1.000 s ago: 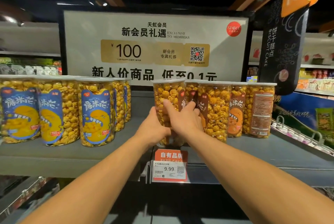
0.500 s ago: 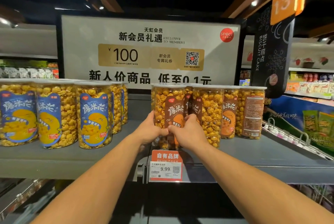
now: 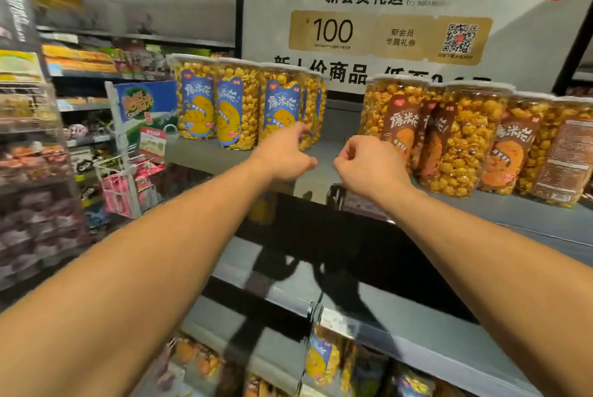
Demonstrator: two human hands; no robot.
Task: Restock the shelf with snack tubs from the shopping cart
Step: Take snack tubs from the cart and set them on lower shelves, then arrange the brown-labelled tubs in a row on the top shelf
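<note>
Left hand loosely curled, right hand fisted, both empty; brown-labelled clear popcorn tub stands upright.

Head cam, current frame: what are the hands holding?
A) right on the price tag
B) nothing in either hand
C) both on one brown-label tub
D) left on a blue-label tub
B: the left hand and the right hand both hold nothing. They sit in front of the gap between the blue-label tubs and the brown-label tubs standing on the shelf.
</note>
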